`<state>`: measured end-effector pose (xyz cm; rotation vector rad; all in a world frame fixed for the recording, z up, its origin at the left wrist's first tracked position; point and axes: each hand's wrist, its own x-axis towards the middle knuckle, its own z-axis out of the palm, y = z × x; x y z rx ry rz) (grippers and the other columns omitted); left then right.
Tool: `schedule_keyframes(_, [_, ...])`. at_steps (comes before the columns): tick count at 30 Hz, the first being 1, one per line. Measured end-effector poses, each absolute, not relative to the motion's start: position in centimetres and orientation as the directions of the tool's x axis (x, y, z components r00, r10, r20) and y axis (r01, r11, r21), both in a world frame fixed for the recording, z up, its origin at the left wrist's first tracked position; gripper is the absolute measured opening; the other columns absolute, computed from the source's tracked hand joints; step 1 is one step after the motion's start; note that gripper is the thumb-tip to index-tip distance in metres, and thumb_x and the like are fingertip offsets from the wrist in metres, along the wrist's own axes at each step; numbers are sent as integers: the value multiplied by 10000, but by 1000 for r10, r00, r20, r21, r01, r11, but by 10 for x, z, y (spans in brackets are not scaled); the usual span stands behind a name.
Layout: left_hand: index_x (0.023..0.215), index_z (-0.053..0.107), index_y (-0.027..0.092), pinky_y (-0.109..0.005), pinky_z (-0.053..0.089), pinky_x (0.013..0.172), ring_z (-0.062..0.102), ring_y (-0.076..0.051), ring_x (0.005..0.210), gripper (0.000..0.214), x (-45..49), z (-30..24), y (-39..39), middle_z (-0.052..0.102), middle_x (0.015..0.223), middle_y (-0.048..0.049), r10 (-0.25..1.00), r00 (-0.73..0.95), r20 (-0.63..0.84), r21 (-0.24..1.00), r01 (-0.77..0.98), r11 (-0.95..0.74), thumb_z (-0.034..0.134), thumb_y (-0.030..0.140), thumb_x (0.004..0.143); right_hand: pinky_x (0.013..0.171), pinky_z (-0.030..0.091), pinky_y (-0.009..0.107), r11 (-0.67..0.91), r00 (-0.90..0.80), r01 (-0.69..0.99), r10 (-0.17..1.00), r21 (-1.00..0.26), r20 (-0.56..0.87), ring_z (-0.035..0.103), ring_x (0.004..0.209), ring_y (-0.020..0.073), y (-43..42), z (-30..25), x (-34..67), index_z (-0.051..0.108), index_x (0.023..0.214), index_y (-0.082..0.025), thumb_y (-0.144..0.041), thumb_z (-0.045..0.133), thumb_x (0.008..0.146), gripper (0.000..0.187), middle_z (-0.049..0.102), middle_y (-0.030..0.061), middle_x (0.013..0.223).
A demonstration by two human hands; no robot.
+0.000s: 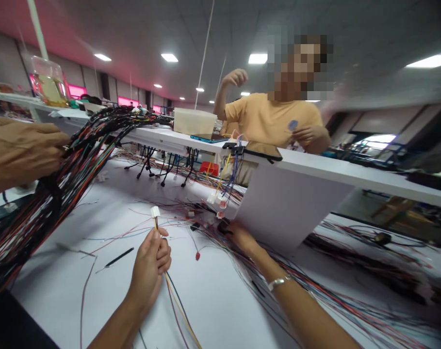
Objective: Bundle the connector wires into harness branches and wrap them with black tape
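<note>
White block-shaped plastic connector (pixel 155 212) stands just above the fingertips of my left hand (pixel 153 257), held over the white flat tabletop (pixel 223 310). From my distant seat I see that hand's thumb and forefinger pinching the thin yellow, dark red and black wires (pixel 172 289) close behind the connector, the other fingers curled in, while the loose lengths trail down toward me. My right hand (pixel 242 237) reaches forward to a small black piece (pixel 223 225) among the tangled multicoloured strands (pixel 211 233), below white connectors with red faces (pixel 222 205); its fingertips are partly hidden, so I cannot tell whether they grasp that piece or only touch it. To handle this well, I judge, the left pinch should sit near the housing so the connector cannot swivel, yet stay light enough not to strain the wires where they enter. Any motion of the right hand wants to be slow, since those strands could snag. A co-worker's hand (pixel 27 150) is on a thick black-wrapped wire bundle (pixel 60 194) at far left, well apart from mine, so I would avoid swinging that way.
</note>
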<state>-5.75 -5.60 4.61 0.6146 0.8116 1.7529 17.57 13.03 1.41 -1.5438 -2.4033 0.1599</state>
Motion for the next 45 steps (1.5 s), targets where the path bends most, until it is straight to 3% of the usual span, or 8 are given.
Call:
schedule_keyframes(3, [862, 507, 192, -147, 129, 377, 125, -39, 426, 289, -57, 46, -56, 202, 550, 106, 953, -304, 1, 782, -593, -190, 580, 468, 821, 806, 474, 292, 527, -468, 780, 849, -337, 246, 621, 910, 203, 108, 20, 179, 703, 819, -135, -231, 578, 835, 159, 681, 80, 943])
schedule_keyframes(7, [847, 511, 185, -141, 124, 373, 133, -35, 422, 308, -56, 48, -58, 180, 555, 106, 960, -280, -9, 787, -595, -166, 602, 475, 802, 870, 478, 326, 644, -515, 636, 765, -426, 387, 604, 1019, 213, 46, 21, 183, 675, 995, -174, -267, 509, 881, 223, 656, 96, 1103])
schedule_keyframes(13, [830, 504, 187, -143, 112, 363, 126, -33, 410, 329, -53, 53, -60, 184, 541, 113, 961, -275, 16, 793, -581, -180, 637, 482, 767, 874, 487, 318, 814, -485, 320, 581, -485, 654, 621, 1000, 206, -25, 20, 161, 638, 982, -235, -217, 549, 875, 141, 672, 76, 1060])
schedule_keyframes(22, [945, 592, 172, -196, 146, 382, 195, -47, 389, 299, -39, 53, -67, 274, 498, 106, 982, -115, 150, 924, -337, -181, 677, 384, 751, 790, 496, 302, 794, -482, 318, 605, -518, 634, 638, 881, 202, -17, 27, 121, 623, 989, -205, -274, 511, 905, 157, 686, 79, 946])
schedule_keyframes(26, [957, 638, 175, -197, 173, 419, 231, -62, 439, 332, -37, 51, -64, 271, 522, 99, 960, -207, 187, 934, -264, -239, 749, 304, 672, 771, 489, 314, 808, -524, 307, 585, -503, 619, 622, 865, 210, -8, 38, 109, 625, 970, -197, -310, 487, 914, 188, 672, 92, 940])
schedule_keyframes(31, [993, 638, 187, -199, 210, 469, 232, -85, 493, 317, -39, 45, -60, 259, 562, 86, 928, -288, 237, 946, -148, -288, 719, 292, 705, 709, 474, 289, 796, -583, 249, 578, -552, 571, 599, 782, 189, -4, 39, 103, 622, 932, -195, -302, 497, 913, 165, 647, 69, 849])
schedule_keyframes(37, [824, 596, 183, -190, 267, 500, 303, -90, 536, 151, -34, 38, -60, 365, 623, 55, 919, -300, 257, 942, -136, -308, 672, 295, 757, 723, 471, 274, 762, -573, 167, 592, -626, 567, 600, 818, 179, -7, 37, 103, 635, 989, -195, -275, 516, 906, 165, 658, 67, 908])
schedule_keyframes(45, [1025, 557, 192, -201, 258, 509, 283, -102, 546, 276, -31, 34, -60, 286, 618, 70, 915, -321, 245, 958, -63, -278, 629, 329, 796, 734, 484, 288, 746, -538, 153, 613, -648, 579, 613, 822, 194, -8, 38, 102, 640, 972, -192, -297, 510, 904, 180, 666, 79, 897])
